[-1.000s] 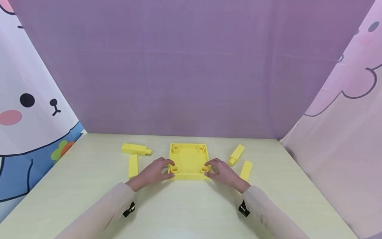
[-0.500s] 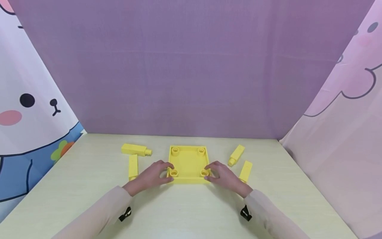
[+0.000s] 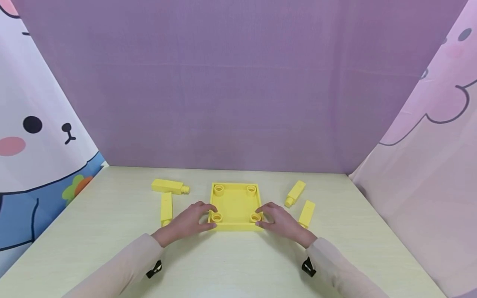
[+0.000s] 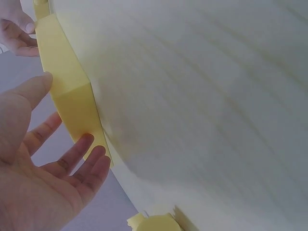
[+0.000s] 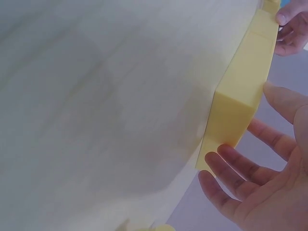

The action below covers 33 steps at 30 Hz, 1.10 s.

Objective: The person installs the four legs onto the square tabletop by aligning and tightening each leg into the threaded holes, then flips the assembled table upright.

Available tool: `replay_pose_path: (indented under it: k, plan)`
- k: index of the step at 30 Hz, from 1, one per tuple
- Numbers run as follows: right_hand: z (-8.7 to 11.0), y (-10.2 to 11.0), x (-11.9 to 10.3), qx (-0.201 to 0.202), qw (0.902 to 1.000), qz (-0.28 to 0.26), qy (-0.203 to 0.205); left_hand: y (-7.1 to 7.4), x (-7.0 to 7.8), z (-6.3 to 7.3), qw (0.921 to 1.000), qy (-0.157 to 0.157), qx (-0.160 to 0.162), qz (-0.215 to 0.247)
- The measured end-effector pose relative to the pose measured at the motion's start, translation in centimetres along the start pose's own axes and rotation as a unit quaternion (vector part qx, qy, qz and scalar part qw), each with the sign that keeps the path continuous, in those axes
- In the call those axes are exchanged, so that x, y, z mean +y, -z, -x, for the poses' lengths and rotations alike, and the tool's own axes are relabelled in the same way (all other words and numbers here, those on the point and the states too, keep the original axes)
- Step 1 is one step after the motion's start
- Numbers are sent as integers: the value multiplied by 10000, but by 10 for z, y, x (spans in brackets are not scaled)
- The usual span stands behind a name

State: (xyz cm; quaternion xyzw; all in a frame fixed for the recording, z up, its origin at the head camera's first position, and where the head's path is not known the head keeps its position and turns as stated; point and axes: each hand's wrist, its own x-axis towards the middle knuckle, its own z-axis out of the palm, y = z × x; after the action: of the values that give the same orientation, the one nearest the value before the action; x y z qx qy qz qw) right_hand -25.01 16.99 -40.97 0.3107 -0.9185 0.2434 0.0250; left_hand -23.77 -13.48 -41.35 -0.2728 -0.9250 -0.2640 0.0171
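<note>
A yellow square board [image 3: 236, 205] with a raised rim and a round socket in each corner lies face up on the table. My left hand [image 3: 191, 219] grips its near left corner, thumb at the front face and fingers along the side. Mirroring it, my right hand [image 3: 280, 221] holds the near right corner. In the left wrist view the thumb touches the board's front face [image 4: 62, 57], the other fingers spread loosely by its side. The right wrist view shows the same board [image 5: 240, 72] between thumb and fingers.
Left of the board lie two yellow square legs with round pegs, a far one [image 3: 167, 186] and a nearer one [image 3: 166, 207] partly behind my left hand. Two more, the far right leg [image 3: 295, 193] and near right leg [image 3: 307, 213], lie opposite. A purple cloth wall [image 3: 238, 103] closes the back.
Both hands have drawn the board a short way toward me, mostly in the first half second. The loose legs have stayed where they were.
</note>
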Motion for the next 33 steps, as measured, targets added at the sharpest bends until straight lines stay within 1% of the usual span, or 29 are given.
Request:
replay_pose_path:
  k: [6, 9, 16, 19, 26, 33]
  plan:
    - [0, 1, 1, -58, 10000, 43, 12, 0, -1, 0, 10000, 0, 5, 24]
    - [0, 2, 1, -62, 10000, 43, 9, 1, -1, 0, 10000, -48, 30, 41]
    - [0, 3, 1, 92, 9998, 123, 111, 1, -7, -2, 9998, -170, 30, 64]
    - [1, 6, 2, 156, 9998, 84, 12, 1, -10, -3, 9997, -239, -6, 84]
    - [4, 16, 6, 297, 9988, -65, -371, 2, -11, -4, 9993, -311, -72, 199]
    - [9, 28, 18, 584, 9973, -53, -439, 0, -14, -4, 9992, -303, -40, 257]
